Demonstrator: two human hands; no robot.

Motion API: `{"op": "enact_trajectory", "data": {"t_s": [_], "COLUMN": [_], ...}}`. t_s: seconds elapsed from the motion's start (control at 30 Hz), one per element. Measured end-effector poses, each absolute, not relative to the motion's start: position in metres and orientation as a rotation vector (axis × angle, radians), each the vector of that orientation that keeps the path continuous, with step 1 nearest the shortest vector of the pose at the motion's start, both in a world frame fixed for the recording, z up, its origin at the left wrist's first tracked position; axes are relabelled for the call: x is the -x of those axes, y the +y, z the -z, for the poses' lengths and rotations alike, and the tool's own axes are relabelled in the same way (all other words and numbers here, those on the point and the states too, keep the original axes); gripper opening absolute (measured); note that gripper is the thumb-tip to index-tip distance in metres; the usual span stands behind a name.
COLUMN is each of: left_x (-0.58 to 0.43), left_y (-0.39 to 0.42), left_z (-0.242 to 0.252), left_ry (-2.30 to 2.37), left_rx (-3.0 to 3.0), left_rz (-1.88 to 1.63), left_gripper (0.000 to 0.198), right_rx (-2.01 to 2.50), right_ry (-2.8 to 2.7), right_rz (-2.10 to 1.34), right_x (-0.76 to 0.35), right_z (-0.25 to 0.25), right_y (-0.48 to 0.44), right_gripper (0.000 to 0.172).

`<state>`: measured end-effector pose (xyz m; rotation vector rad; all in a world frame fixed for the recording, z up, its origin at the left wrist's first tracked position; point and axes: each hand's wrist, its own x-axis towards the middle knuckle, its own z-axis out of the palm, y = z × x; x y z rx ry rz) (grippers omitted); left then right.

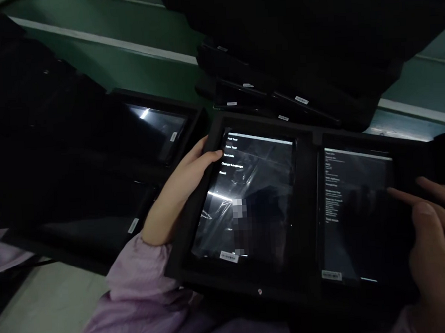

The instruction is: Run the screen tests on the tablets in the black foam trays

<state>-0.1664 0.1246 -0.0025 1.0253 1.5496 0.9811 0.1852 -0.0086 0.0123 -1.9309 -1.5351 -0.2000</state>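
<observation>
The left hand (pixel 191 170) grips the black tray (pixel 306 182) beside the menu-screen tablet (pixel 259 184). The right hand (pixel 436 230), loosely open, points at the "Test Info" tablet (pixel 360 239).

The light is dim, with glare streaking one partly pixelated tablet screen (pixel 258 182).

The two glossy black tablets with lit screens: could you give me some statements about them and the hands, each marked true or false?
1. The left hand holds the side of the black rectangular tray. True.
2. The left glossy black tablet lists "Full Test" first. True.
3. The right glossy black tablet has a blank screen. False: it shows white text.
4. The right hand grips a pen. False: no pen shows; its index finger extends to the right tablet's screen edge.
5. A small white rectangular label sits near the left tablet's bottom. True.
</observation>
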Motion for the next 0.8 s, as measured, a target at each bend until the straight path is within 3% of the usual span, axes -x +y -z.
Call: {"op": "enact_trajectory", "data": {"t_s": [0.1, 0.33, 0.53, 0.8], "left_x": [0.162, 0.165, 0.167, 0.170], "left_y": [0.115, 0.116, 0.115, 0.119], "left_z": [-0.009, -0.016, -0.013, -0.013], "left_ry": [1.587, 1.629, 1.610, 1.633], "left_rx": [-1.006, -0.965, -1.003, -1.133], "left_rz": [-0.994, -0.905, -0.894, -0.819], "left_gripper": [0.059, 0.053, 0.054, 0.057], "right_rx": [1.862, 1.780, 1.603, 1.758], "right_ry": [-1.464, -1.846, -2.111, -1.592], "right_rz": [0.039, -0.093, -0.158, 0.079], "right_x": [-0.180, -0.176, -0.178, -0.177], "right_z": [-0.019, -0.027, -0.019, -0.022], "right_y": [-0.006, -0.008, -0.006, -0.006], "right_gripper": [0.027, 0.038, 0.036, 0.034]}}
